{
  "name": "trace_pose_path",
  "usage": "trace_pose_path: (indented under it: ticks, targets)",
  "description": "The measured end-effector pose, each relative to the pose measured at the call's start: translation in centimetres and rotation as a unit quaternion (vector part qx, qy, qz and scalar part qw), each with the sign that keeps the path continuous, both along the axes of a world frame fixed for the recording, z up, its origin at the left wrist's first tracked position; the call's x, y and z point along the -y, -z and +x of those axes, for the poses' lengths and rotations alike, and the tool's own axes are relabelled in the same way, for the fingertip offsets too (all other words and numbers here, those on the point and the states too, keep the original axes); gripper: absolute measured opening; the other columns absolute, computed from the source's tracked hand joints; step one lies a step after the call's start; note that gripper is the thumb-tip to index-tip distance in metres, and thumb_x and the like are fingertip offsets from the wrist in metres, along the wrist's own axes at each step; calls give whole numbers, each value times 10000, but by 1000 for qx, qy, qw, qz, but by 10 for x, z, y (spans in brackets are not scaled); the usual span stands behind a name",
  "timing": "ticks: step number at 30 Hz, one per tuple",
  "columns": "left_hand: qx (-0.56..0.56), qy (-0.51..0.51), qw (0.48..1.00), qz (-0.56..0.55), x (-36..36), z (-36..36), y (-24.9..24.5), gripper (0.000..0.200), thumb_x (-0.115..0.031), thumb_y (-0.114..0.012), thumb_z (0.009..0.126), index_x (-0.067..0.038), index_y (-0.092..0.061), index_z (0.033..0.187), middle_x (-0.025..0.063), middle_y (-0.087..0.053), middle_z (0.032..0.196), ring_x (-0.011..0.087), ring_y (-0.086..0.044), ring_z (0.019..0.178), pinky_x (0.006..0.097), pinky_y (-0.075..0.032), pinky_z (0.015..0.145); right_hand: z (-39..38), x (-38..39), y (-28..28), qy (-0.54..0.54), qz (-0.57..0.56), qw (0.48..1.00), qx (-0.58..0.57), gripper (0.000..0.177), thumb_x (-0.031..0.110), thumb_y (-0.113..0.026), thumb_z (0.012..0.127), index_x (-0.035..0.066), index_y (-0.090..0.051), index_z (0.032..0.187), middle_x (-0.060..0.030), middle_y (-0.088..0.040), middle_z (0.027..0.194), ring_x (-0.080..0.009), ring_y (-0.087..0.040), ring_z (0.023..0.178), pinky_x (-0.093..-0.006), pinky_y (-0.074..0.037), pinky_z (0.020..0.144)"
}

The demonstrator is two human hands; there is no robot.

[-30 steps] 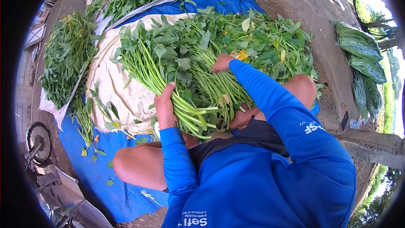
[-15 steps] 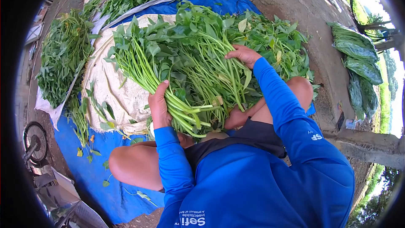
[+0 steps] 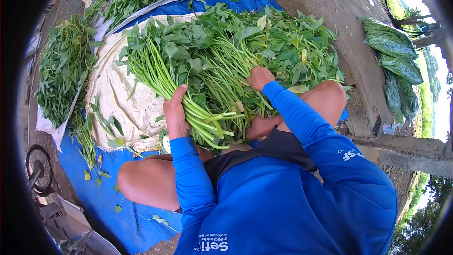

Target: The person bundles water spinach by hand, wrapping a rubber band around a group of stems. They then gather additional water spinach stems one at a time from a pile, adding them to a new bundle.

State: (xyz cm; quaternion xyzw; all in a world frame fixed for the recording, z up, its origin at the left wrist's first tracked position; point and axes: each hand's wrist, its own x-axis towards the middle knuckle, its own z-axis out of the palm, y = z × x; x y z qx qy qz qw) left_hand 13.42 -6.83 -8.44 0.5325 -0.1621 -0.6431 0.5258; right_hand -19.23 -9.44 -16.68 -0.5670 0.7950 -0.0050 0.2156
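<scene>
Since half a second ago my right hand [image 3: 260, 78] has come off the top of the bundle of greens [image 3: 207, 66], where it lay flat, and dropped closer to my body. It now presses down into the stalks on the bundle's right flank. The bundle has also settled a little lower across my lap.

My left hand [image 3: 175, 113] is clamped around the left side of the bundle, just above the cut ends [image 3: 217, 132], thumb over the stems. I grip there because the stalks are bare and firm at that end. A hold lower down keeps them from fanning apart, while the leafy tops spread out freely at the far end. My right hand's fingers are buried among the stalks, so I cannot tell whether they are closed on any or only pushing them together.

The bundle rests with its cut ends pointing at my belly, between my bare knees, which keeps the ends level and within easy reach. Under its leafy half lies a pale sack cloth [image 3: 122, 104], spread over a blue tarp [image 3: 108, 193] so the leaves stay off the ground. To the right of the bundle, touching it, is a loose heap of the same greens [image 3: 302, 47]. Another pile [image 3: 61, 75] lies well off to the bundle's left. Wrapped green rolls [image 3: 396, 61] sit far to its right on the concrete.
</scene>
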Motion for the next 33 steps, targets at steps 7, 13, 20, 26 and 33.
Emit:
trace_pose_path:
  ticks: [7, 13, 20, 26, 33]
  targets:
    - [-5, 9, 1000, -27, -3, 7, 14, 296, -147, -789, 920, 12, -668, 1139, 73, -724, 902, 188, -709, 710, 334, -601, 618, -8, 11, -86, 59, -146, 952, 261, 363, 245, -797, 941, -2, -737, 1200, -143, -765, 1061, -262, -720, 940, -386, -571, 871]
    - [-24, 11, 1000, -14, -7, 5, 11, 294, -121, -786, 914, 21, -671, 1145, 85, -731, 913, 195, -718, 711, 336, -623, 637, -29, 14, -177, 96, -95, 858, 495, 329, 150, -768, 1006, 17, -716, 1302, 10, -725, 994, -78, -637, 846, -267, -522, 768]
    - [-5, 23, 1000, -18, -6, 6, 19, 258, -129, -799, 906, 12, -691, 1093, 73, -723, 884, 182, -709, 691, 325, -604, 599, -45, 21, -250, 22, -132, 850, 509, 299, 93, -763, 994, 0, -722, 1275, -17, -750, 1057, -87, -650, 877, -256, -530, 806]
    - [-21, 26, 999, -26, -2, 0, 14, 338, -79, -826, 855, 30, -673, 1136, 109, -744, 981, 203, -719, 754, 340, -613, 675, -36, 28, -273, -13, -229, 830, 509, 284, 81, -801, 958, -8, -743, 1222, -14, -743, 1028, -89, -641, 868, -259, -523, 820]
    - [-38, 21, 998, -43, -8, -13, 13, 331, -30, -821, 852, 42, -679, 1142, 126, -754, 1001, 222, -740, 785, 357, -626, 685, 2, 30, -264, -13, -375, 856, 355, 266, 95, -819, 920, -5, -779, 1163, 6, -730, 943, -70, -640, 870, -253, -517, 791]
